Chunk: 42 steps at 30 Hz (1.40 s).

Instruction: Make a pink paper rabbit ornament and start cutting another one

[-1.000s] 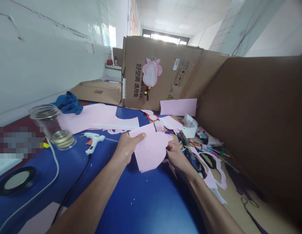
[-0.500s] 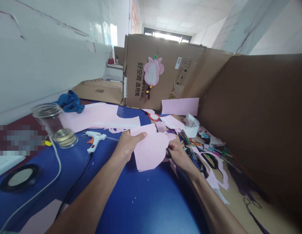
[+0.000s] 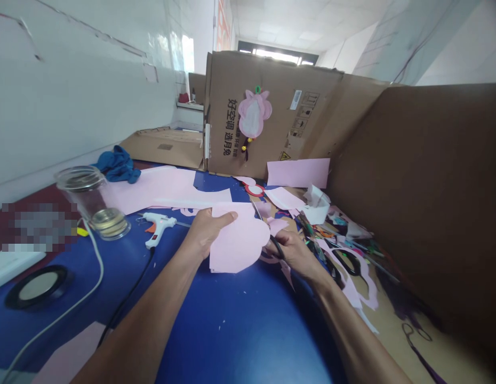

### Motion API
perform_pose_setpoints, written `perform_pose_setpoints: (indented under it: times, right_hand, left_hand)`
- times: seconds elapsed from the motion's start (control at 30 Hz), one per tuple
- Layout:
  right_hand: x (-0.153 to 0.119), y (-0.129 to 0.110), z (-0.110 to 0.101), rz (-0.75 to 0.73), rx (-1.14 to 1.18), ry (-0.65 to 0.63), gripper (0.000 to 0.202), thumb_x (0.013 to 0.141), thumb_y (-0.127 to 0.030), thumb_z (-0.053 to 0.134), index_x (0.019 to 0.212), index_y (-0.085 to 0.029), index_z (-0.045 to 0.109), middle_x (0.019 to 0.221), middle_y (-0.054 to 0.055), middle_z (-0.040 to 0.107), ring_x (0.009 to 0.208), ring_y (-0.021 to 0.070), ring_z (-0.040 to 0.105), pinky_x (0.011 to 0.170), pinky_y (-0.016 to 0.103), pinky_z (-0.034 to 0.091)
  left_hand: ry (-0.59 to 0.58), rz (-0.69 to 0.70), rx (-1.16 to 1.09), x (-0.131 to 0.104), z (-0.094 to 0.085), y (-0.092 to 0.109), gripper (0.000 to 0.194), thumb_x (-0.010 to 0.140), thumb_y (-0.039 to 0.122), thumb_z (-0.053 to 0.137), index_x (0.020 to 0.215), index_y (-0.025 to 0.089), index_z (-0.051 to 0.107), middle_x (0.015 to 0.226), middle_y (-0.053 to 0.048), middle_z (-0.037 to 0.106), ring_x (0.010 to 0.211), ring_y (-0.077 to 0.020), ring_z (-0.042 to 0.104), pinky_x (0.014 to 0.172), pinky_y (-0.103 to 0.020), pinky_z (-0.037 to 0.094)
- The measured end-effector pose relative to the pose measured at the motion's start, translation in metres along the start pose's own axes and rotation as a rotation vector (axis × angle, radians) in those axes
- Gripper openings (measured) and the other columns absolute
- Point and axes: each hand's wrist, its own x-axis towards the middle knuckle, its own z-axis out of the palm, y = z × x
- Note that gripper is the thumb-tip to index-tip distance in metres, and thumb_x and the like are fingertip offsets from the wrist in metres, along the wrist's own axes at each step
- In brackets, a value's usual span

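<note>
My left hand (image 3: 203, 230) pinches the left edge of a pink paper piece (image 3: 237, 242), thumb on top and the other fingers hidden beneath. The paper looks like more than one layer and has a scalloped, rounded right edge. In my right hand (image 3: 293, 250) are black-handled scissors (image 3: 277, 246), their blades pointing up and away along the paper's right side. Pink offcuts (image 3: 278, 226) lie just beyond the blades. Whether the blades touch the paper at this instant is hard to tell.
A white glue gun (image 3: 159, 228) lies left of my hands, near a clear jar (image 3: 86, 200) and black tape roll (image 3: 40, 287). Cardboard walls (image 3: 312, 122) stand behind and right, one bearing a pink paper ornament (image 3: 254, 114). Scraps and tools clutter the right; other scissors (image 3: 416, 338) lie there.
The pink paper has shifted slightly left and turned in my left hand. The scissors have come away from its lower right edge, and their blades now show more clearly.
</note>
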Motion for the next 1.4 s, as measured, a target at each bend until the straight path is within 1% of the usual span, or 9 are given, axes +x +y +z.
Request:
perform_pose_setpoints:
  times: [0.17, 0.33, 0.43, 0.67, 0.73, 0.93, 1.13, 1.27, 1.4]
  right_hand:
    - [-0.001, -0.001, 0.001, -0.001, 0.006, -0.028, 0.059, 0.079, -0.073, 0.083, 0.066, -0.020, 0.061, 0.066, -0.001, 0.047, 0.064, 0.0140, 0.033, 0.057, 0.029, 0.025]
    - [-0.002, 0.002, 0.002, 0.002, 0.025, -0.057, 0.057, 0.082, -0.072, 0.082, 0.070, -0.021, 0.060, 0.068, -0.001, 0.047, 0.066, 0.0152, 0.036, 0.059, 0.029, 0.029]
    - [-0.002, 0.003, 0.002, 0.009, 0.040, -0.072, 0.057, 0.083, -0.072, 0.081, 0.071, -0.021, 0.060, 0.069, -0.001, 0.047, 0.067, 0.0148, 0.036, 0.060, 0.029, 0.029]
    - [-0.002, -0.003, -0.001, 0.004, 0.021, -0.063, 0.063, 0.077, -0.077, 0.083, 0.071, -0.020, 0.060, 0.070, -0.002, 0.045, 0.068, 0.0143, 0.035, 0.059, 0.028, 0.029]
    - [-0.003, -0.003, -0.002, 0.008, 0.022, -0.068, 0.062, 0.077, -0.077, 0.083, 0.071, -0.020, 0.060, 0.071, -0.001, 0.046, 0.069, 0.0144, 0.034, 0.060, 0.028, 0.028]
    - [-0.003, 0.002, -0.006, 0.014, 0.023, -0.120, 0.059, 0.082, -0.075, 0.081, 0.077, -0.019, 0.063, 0.072, -0.001, 0.047, 0.068, 0.0143, 0.035, 0.061, 0.029, 0.026]
    - [-0.004, 0.000, -0.008, -0.011, -0.009, -0.159, 0.058, 0.087, -0.073, 0.078, 0.073, -0.020, 0.058, 0.071, -0.001, 0.048, 0.067, 0.0141, 0.037, 0.061, 0.029, 0.028]
    - [-0.005, -0.004, -0.008, -0.002, -0.066, -0.141, 0.060, 0.089, -0.074, 0.075, 0.069, -0.020, 0.056, 0.069, 0.000, 0.049, 0.066, 0.0145, 0.038, 0.059, 0.029, 0.029]
    - [-0.005, -0.004, -0.010, 0.040, -0.120, -0.064, 0.064, 0.083, -0.078, 0.077, 0.065, -0.020, 0.058, 0.065, -0.001, 0.047, 0.064, 0.0138, 0.037, 0.057, 0.029, 0.027]
  left_hand:
    - [-0.041, 0.003, 0.004, 0.002, -0.005, 0.003, 0.033, 0.068, 0.028, 0.095, 0.096, 0.016, 0.082, 0.104, -0.019, 0.084, 0.084, -0.0350, 0.081, 0.075, -0.046, 0.064]
    - [-0.069, 0.003, 0.047, 0.002, -0.008, 0.004, 0.034, 0.068, 0.030, 0.096, 0.094, 0.014, 0.082, 0.101, -0.019, 0.085, 0.080, -0.0318, 0.080, 0.070, -0.042, 0.064]
    - [-0.071, 0.001, 0.061, 0.002, -0.009, 0.003, 0.035, 0.067, 0.031, 0.096, 0.094, 0.015, 0.082, 0.098, -0.018, 0.085, 0.078, -0.0313, 0.080, 0.068, -0.042, 0.064]
    - [-0.062, -0.012, 0.068, 0.005, -0.012, 0.001, 0.036, 0.067, 0.033, 0.098, 0.093, 0.014, 0.081, 0.096, -0.019, 0.084, 0.078, -0.0329, 0.080, 0.069, -0.045, 0.065]
    - [-0.062, -0.017, 0.073, 0.006, -0.013, 0.001, 0.036, 0.067, 0.034, 0.098, 0.092, 0.015, 0.081, 0.096, -0.019, 0.084, 0.079, -0.0336, 0.081, 0.071, -0.046, 0.065]
    - [-0.092, -0.019, 0.058, 0.006, -0.016, 0.003, 0.033, 0.068, 0.031, 0.098, 0.091, 0.014, 0.082, 0.095, -0.020, 0.084, 0.079, -0.0332, 0.080, 0.073, -0.046, 0.065]
    - [-0.115, -0.033, 0.065, 0.003, -0.018, 0.011, 0.032, 0.066, 0.028, 0.097, 0.091, 0.014, 0.083, 0.100, -0.020, 0.084, 0.080, -0.0333, 0.080, 0.072, -0.044, 0.064]
    - [-0.155, -0.057, 0.055, 0.006, -0.020, 0.008, 0.036, 0.067, 0.030, 0.097, 0.095, 0.014, 0.084, 0.104, -0.020, 0.085, 0.083, -0.0323, 0.081, 0.073, -0.041, 0.064]
    - [-0.182, -0.092, 0.021, 0.007, -0.019, 0.004, 0.043, 0.066, 0.034, 0.099, 0.101, 0.013, 0.084, 0.105, -0.020, 0.085, 0.089, -0.0341, 0.081, 0.078, -0.043, 0.065]
